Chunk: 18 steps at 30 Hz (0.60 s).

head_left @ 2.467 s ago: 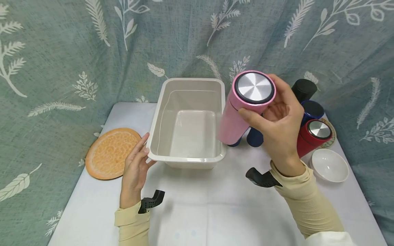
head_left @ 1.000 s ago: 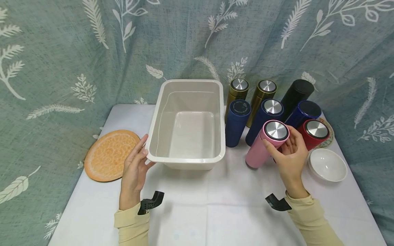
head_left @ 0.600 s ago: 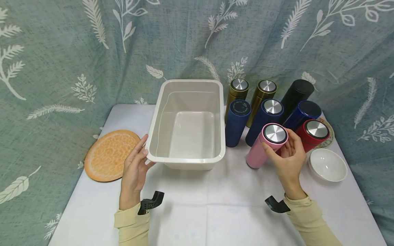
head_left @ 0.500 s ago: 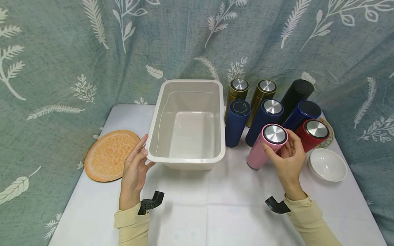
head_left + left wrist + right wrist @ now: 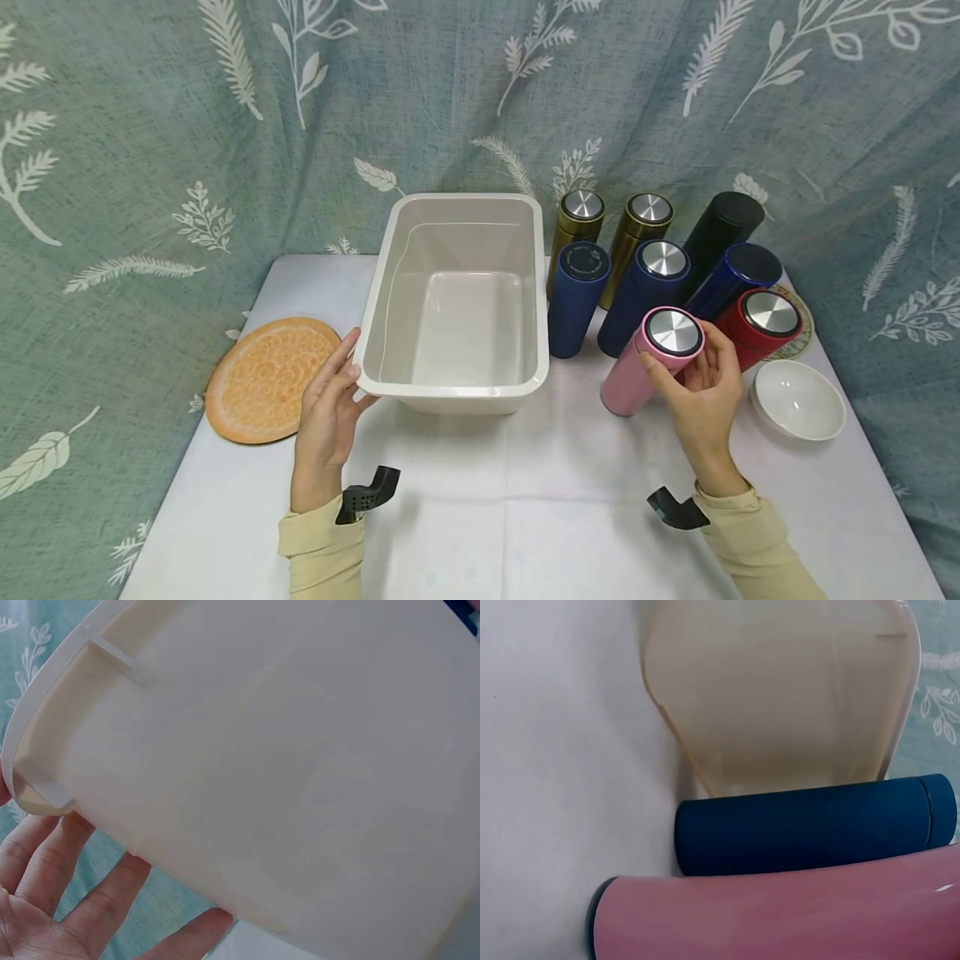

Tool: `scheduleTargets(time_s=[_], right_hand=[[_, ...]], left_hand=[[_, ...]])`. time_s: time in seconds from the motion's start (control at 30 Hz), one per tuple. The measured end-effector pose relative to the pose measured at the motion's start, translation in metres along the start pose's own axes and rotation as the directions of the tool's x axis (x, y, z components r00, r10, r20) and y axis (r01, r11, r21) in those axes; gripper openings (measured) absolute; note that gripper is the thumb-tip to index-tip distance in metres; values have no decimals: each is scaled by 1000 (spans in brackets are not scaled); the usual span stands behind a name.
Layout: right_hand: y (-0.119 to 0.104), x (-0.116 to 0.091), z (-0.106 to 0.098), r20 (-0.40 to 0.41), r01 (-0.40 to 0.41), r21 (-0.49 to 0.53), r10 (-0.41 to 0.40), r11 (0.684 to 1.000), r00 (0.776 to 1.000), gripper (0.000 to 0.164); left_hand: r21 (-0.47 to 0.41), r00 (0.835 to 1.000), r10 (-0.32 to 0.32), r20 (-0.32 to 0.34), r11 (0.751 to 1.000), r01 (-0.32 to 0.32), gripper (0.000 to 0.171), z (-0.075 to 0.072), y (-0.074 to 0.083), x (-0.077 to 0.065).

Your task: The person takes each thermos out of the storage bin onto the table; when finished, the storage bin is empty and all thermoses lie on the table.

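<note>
In the head view, my right hand grips a pink thermos near its top, with the thumb on the near left side. The thermos is upright at the table, in front of a dark blue thermos with a silver lid. Much of its pink body shows in the right wrist view, beside another blue thermos. My left hand is at the near left corner of a beige plastic tub. In the left wrist view its spread, fairly straight fingers touch the tub's outer wall.
Behind stand two gold thermoses, a black one and a shiny blue one. A red thermos, a white bowl and a partly hidden patterned plate are right. An orange round mat lies left.
My right hand has brought the pink thermos from above the tub's right rim down to the table among the other thermoses, then shifted it slightly towards me. The left hand has stayed at the tub.
</note>
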State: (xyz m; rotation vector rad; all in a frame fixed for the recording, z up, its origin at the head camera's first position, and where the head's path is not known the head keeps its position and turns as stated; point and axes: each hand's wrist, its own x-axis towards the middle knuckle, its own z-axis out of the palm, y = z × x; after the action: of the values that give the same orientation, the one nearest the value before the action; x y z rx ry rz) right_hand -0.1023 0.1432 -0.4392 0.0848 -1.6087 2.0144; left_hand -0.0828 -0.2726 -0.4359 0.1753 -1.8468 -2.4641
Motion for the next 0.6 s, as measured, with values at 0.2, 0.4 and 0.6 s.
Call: scheduleTargets(time_s=[0.2,0.4,0.6], right_hand=[[-4,-1,-2,-2,-31,-9,31,999,1000,70],[-10,-4,-2,-2,-52,-36,52,998,999,72],[-21,-1,-3,15,24,-99,-22,995,1000,72]], left_hand=[[-1,1000,-4,-5,1000,4,50,1,0,1],[12,1000,-19,-8,1000,19,51,1,-1,1],[56,999,-23,-44,998,25,49,0,4,-1]])
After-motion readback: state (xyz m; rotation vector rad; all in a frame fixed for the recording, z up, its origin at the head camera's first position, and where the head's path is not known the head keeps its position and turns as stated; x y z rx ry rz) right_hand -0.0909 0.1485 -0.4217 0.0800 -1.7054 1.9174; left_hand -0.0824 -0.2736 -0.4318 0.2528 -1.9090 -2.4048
